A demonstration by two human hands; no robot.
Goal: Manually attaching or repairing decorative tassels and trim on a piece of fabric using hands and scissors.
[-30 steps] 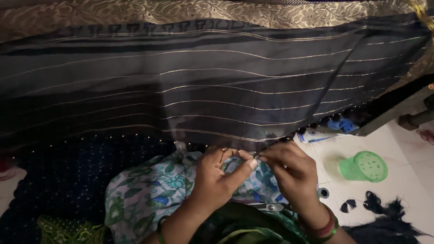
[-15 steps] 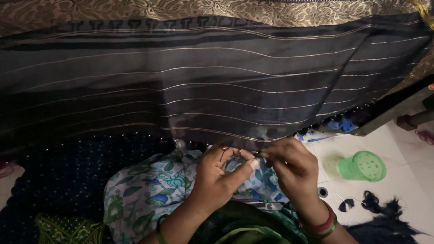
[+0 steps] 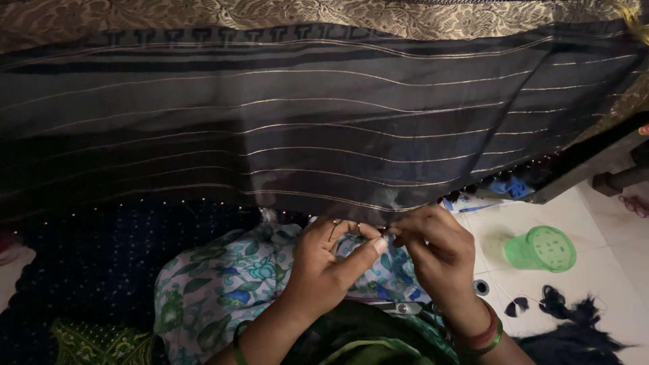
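Both hands are working the lower edge of the dark striped cloth (image 3: 304, 135), which is hanging across the lap: the left hand (image 3: 328, 267) and right hand (image 3: 436, 253) are pinching its hem, keeping it taut for fine fingerwork.

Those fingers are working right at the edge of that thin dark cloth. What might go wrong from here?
The left hand and right hand pinch the lower edge of the sheer dark striped cloth; a hard tug could snag or pucker such a thin weave. Scissors lie on the lap just under the wrists, so a dropped hand might catch them. The spot is dim and the work tiny, so a slip may go unnoticed.
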